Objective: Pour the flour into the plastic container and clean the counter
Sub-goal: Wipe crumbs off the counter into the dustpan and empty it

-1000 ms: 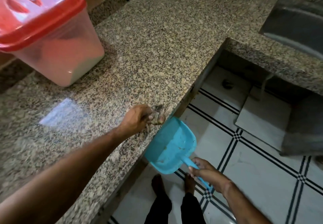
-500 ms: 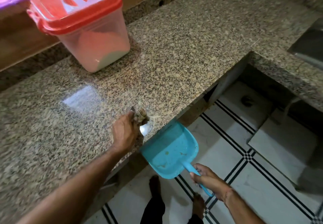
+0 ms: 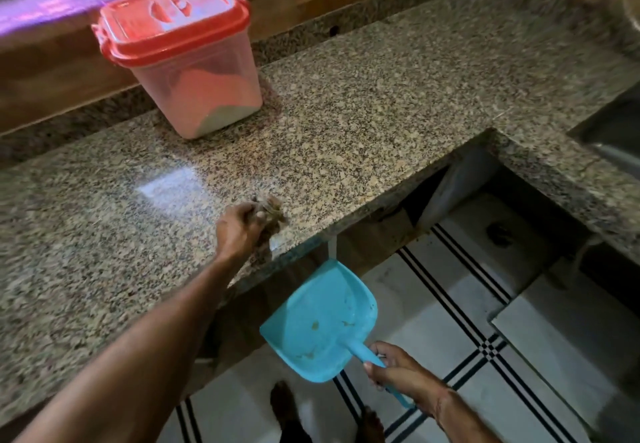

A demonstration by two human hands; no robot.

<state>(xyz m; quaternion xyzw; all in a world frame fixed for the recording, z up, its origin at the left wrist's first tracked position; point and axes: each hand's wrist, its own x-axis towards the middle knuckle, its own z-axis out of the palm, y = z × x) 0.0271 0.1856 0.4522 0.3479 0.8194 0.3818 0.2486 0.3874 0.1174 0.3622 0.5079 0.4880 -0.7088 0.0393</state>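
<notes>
A clear plastic container point(image 3: 204, 89) with a red lid stands shut at the back of the granite counter point(image 3: 363, 124), with flour low inside it. My left hand point(image 3: 239, 228) is closed on a small crumpled cloth point(image 3: 270, 210) pressed on the counter near its front edge. Below that edge my right hand point(image 3: 398, 370) grips the handle of a blue dustpan point(image 3: 322, 321), which hangs tilted over the floor with a few crumbs in it. A thin white stream of flour point(image 3: 331, 247) falls from the counter edge toward the dustpan.
The counter turns a corner at the right, where a metal sink point(image 3: 616, 131) is set in. Under it is an open recess and a white tiled floor point(image 3: 485, 356) with black lines. My bare feet point(image 3: 284, 404) stand below the dustpan. A wooden wall runs behind.
My left hand with the cloth has drawn back left from the counter edge. The dustpan has dropped slightly lower. The view has tilted up, so the container sits nearer the middle.
</notes>
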